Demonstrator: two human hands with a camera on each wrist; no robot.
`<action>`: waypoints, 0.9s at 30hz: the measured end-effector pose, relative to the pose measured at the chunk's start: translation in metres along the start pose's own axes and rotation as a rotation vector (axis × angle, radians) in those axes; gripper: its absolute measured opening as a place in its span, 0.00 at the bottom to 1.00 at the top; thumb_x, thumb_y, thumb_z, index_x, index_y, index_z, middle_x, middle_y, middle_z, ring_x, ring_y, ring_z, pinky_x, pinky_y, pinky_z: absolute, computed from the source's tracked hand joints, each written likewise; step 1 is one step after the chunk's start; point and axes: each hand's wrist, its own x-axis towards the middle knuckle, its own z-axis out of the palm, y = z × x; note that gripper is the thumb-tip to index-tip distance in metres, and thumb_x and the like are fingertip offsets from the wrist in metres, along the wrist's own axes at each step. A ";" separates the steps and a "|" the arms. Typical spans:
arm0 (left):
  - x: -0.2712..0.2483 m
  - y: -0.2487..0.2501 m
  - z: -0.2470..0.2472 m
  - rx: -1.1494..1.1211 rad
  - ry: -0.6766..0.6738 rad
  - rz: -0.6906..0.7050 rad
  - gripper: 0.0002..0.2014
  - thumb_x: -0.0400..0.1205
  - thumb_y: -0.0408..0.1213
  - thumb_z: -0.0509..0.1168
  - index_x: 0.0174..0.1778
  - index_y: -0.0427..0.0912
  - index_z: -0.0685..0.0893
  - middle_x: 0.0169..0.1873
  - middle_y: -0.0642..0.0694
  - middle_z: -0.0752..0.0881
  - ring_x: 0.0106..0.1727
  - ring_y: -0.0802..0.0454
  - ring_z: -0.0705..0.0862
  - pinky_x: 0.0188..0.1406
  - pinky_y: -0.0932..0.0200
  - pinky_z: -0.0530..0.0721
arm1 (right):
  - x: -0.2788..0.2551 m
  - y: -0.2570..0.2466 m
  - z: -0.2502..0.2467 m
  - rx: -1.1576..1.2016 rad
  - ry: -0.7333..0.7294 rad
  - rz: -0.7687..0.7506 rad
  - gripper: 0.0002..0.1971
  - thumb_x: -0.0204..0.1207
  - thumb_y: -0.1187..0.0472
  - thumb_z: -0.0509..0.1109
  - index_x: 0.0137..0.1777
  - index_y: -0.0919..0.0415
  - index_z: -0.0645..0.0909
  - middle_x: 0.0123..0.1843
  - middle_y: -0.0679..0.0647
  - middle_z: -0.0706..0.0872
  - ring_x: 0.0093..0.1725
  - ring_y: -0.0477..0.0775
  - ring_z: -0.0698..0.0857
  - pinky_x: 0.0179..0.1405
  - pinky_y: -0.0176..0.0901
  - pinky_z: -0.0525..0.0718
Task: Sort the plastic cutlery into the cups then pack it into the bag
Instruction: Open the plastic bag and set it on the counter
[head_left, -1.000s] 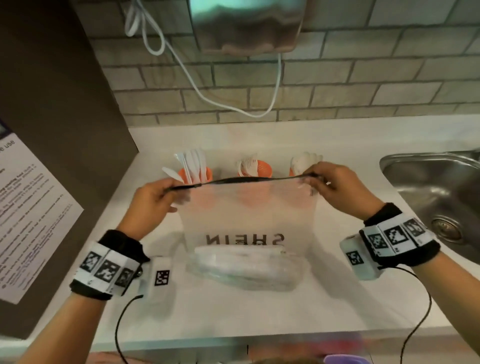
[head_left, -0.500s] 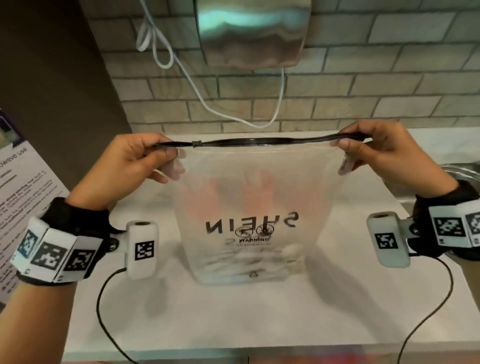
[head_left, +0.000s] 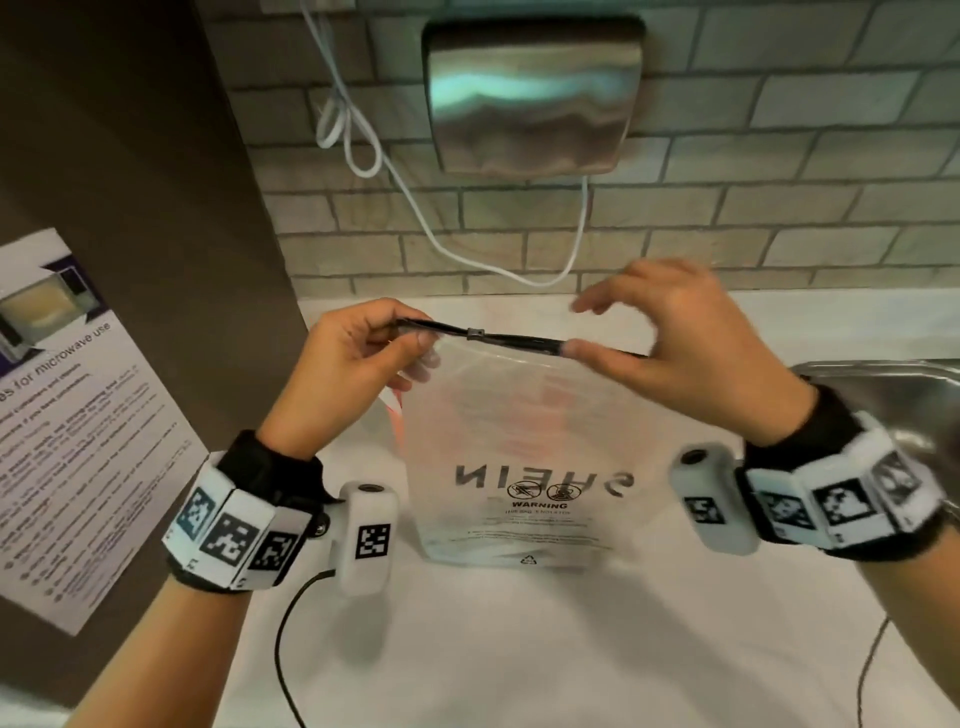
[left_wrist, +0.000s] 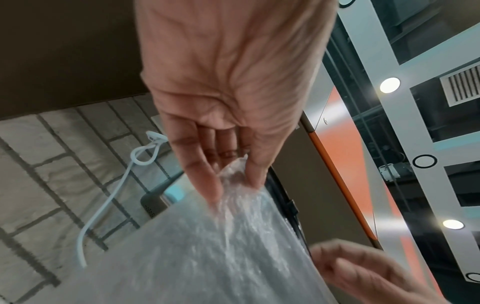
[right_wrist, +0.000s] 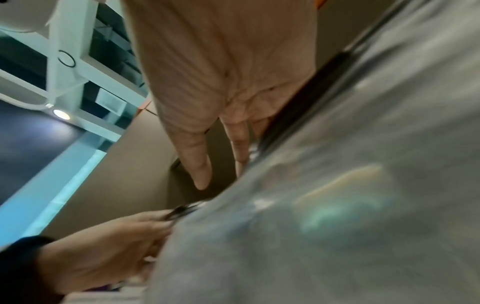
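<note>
A translucent bag (head_left: 519, 431) with a black zip strip (head_left: 519, 340) hangs upright over the white counter (head_left: 519, 649). My left hand (head_left: 415, 338) pinches its top left corner; the left wrist view shows the crumpled plastic (left_wrist: 194, 257) between thumb and fingers (left_wrist: 233, 179). My right hand (head_left: 582, 327) is near the middle of the strip, right of the small slider (head_left: 475, 332). Its thumb touches the strip and its fingers are spread above. In the right wrist view those fingers (right_wrist: 200, 164) lie straight beside the bag (right_wrist: 337, 205). Orange cup shapes show dimly through the plastic. What the bag holds is too faint to tell.
A steel dryer (head_left: 530, 93) hangs on the brick wall behind, with a white cable (head_left: 415, 208) looping below it. The steel sink (head_left: 883, 395) is at the right. A brown cabinet side with a paper notice (head_left: 67, 415) closes the left.
The bag has been lifted higher. My right hand has let go of the bag's right corner and moved left along the zip strip toward the slider. My left hand keeps its pinch.
</note>
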 end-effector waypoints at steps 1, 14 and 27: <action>0.000 0.000 0.003 0.004 0.012 0.009 0.07 0.79 0.30 0.65 0.42 0.48 0.84 0.30 0.53 0.90 0.30 0.57 0.87 0.29 0.64 0.84 | 0.005 -0.011 0.009 -0.019 -0.006 -0.031 0.25 0.70 0.35 0.61 0.54 0.53 0.84 0.46 0.49 0.87 0.48 0.50 0.84 0.62 0.52 0.72; -0.005 -0.001 0.009 -0.014 0.130 0.108 0.05 0.81 0.37 0.63 0.44 0.51 0.81 0.32 0.54 0.88 0.33 0.53 0.87 0.31 0.64 0.84 | 0.026 -0.044 0.051 0.172 0.198 -0.002 0.11 0.74 0.50 0.68 0.45 0.56 0.87 0.42 0.48 0.91 0.44 0.51 0.87 0.63 0.46 0.64; 0.003 -0.019 -0.001 -0.064 0.195 0.063 0.09 0.83 0.31 0.60 0.43 0.51 0.81 0.32 0.56 0.89 0.33 0.59 0.88 0.36 0.64 0.87 | -0.049 0.058 -0.027 0.087 0.179 0.411 0.08 0.69 0.52 0.75 0.43 0.54 0.89 0.39 0.42 0.86 0.41 0.31 0.80 0.43 0.18 0.73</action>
